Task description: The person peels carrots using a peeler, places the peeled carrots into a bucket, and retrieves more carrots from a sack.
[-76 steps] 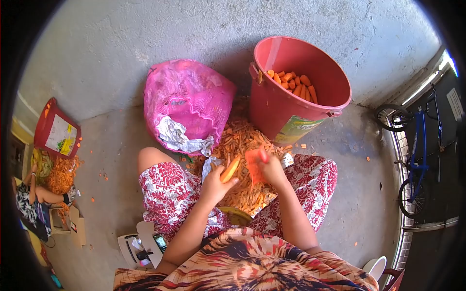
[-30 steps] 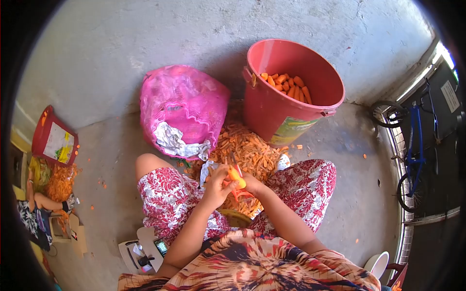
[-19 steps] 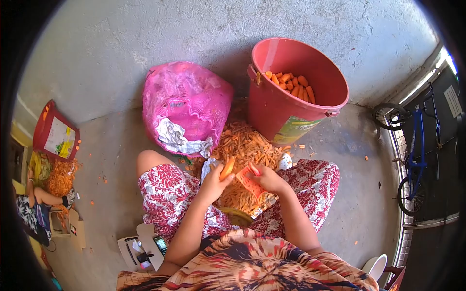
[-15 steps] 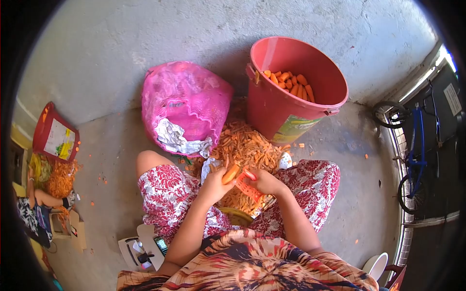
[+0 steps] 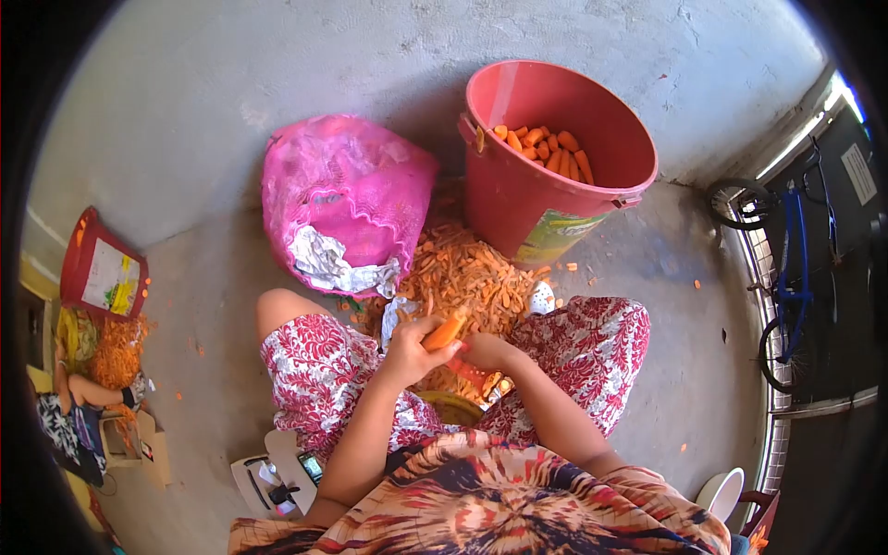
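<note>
Gripping a carrot [image 5: 445, 332] and a red tool [image 5: 470, 373], hands [image 5: 410, 353] hover above peelings [image 5: 467, 282].

carrot [image 5: 446, 331]: orange | tool [image 5: 472, 374]: red-orange | peels [image 5: 467, 277]: orange and brown | big bucket [image 5: 499, 190]: red | net bag [image 5: 361, 171]: bright pink | pants [image 5: 601, 347]: white with red curly leaves | shirt [image 5: 481, 499]: tan with red and black streaks

rough pale wall [image 5: 388, 55], grey floor [image 5: 684, 324] — stained

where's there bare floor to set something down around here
Mostly bare floor lies between the large bucket and bicycle, and between the pink sack and smaller bucket, with stray scraps. Crowded: the peelings between sack, large bucket and knees, below left hand and right hand.
</note>
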Demonstrator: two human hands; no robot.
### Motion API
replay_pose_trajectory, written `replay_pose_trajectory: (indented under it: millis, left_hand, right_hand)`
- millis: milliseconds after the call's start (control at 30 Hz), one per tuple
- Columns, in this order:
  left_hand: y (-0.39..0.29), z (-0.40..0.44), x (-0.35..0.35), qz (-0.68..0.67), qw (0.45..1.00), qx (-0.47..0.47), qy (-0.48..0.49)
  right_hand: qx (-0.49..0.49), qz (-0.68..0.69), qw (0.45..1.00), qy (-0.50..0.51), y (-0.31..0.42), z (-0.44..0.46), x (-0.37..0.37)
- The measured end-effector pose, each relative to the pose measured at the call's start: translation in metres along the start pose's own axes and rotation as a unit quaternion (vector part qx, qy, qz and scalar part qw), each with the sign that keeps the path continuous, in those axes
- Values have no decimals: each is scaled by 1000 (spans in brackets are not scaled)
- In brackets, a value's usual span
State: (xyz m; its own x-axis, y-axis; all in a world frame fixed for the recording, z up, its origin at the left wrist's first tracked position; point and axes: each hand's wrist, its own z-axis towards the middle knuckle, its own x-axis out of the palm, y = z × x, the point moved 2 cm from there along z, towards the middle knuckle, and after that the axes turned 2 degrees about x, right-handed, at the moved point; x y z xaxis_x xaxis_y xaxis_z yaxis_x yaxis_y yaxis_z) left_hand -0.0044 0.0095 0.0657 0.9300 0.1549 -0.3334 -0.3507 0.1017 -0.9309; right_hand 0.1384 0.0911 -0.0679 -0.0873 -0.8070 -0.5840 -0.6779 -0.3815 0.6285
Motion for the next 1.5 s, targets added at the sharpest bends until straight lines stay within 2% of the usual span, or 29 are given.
replay_pose_trajectory:
  millis: [100, 233, 367, 467, 567, 833, 1033, 1133, 1267, 1367, 1400, 1500]
  left_hand:
    - [1, 0, -6, -25, 998, -28, -41]
    - [9, 0, -8, 66, 996, -45, -27]
    - [15, 2, -8, 87, 993, -53, -54]
    - [15, 1, -7, 107, 992, -51, -48]
    - [18, 1, -4, 110, 992, -42, -50]
    - [24, 3, -2, 122, 991, -28, -49]
    - [25, 0, 1, 122, 990, 40, -55]
    - [28, -1, -2, 130, 991, 15, -42]
    - [21, -1, -1, 103, 992, 31, -59]
    - [7, -1, 6, 52, 995, 65, -61]
    - [-9, 2, 10, 50, 996, 69, -39]
    - [-2, 3, 6, 41, 998, 38, -32]
  right_hand:
    - [7, 79, 996, -51, 24, -12, -21]
    - [-18, 184, 979, -81, 44, -40, -55]
    - [-13, 212, 975, -68, 55, -48, -63]
    - [-105, 184, 974, -81, 60, -51, -61]
    - [-65, 196, 977, -59, 65, -57, -64]
    - [-92, 128, 983, -95, 60, -55, -65]
    - [-111, 132, 980, -96, 43, -45, -55]
    - [-107, 122, 982, -93, 36, -32, -48]
    - [-93, 126, 981, -115, 36, -32, -47]
    - [78, 16, 993, -83, 15, -7, -30]
    - [71, -120, 989, 51, 9, -4, -24]
    - [-17, 17, 996, 82, 6, 12, 8]
